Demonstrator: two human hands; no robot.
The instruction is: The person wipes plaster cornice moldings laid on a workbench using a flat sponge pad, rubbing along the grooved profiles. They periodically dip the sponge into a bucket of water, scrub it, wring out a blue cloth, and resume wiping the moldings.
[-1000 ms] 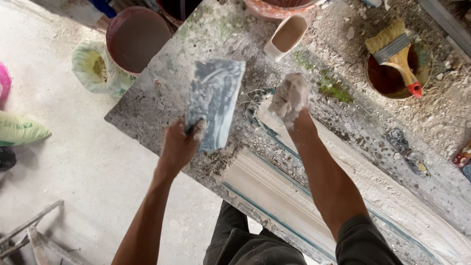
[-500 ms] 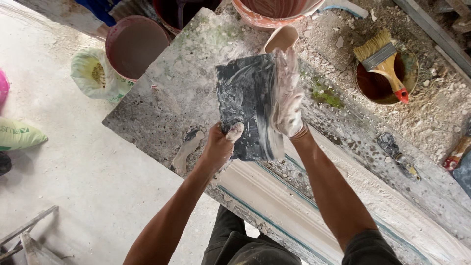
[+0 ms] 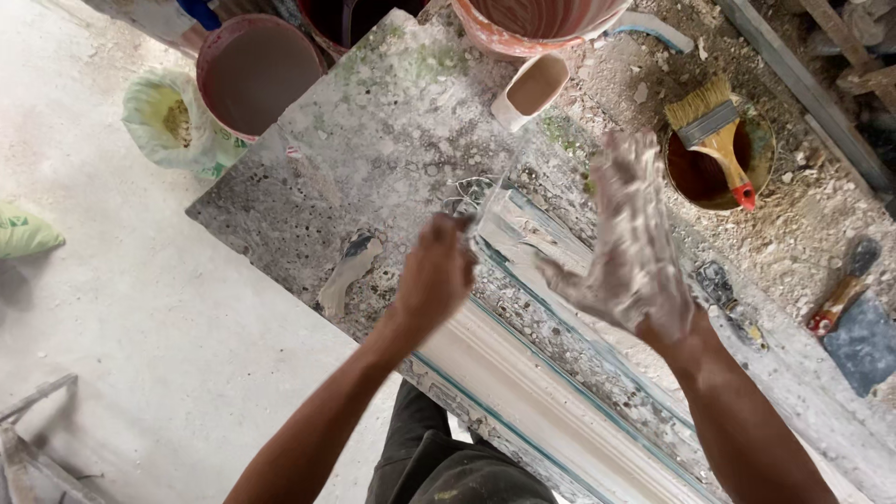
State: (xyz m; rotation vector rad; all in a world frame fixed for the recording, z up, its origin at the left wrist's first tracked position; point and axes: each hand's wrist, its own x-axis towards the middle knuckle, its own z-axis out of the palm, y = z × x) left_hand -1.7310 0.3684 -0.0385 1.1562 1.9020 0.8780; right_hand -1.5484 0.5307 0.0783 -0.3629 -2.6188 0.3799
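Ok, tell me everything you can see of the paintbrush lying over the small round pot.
The flat paintbrush with pale yellow bristles lies across the rim of the small round pot of dark reddish-brown liquid, on the rubble-strewn right side of the speckled grey worktable. Its bristles splay toward the upper left; a metal band joins them to a yellow wooden handle with a red tip, pointing lower right. It looks worn and dusty. Neither hand touches it.

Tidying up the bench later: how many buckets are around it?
3, all cut off by the frame. A pink bucket stands off the bench's far-left corner, a dark one just right of it, an orange one at the far edge. Others may be out of view.
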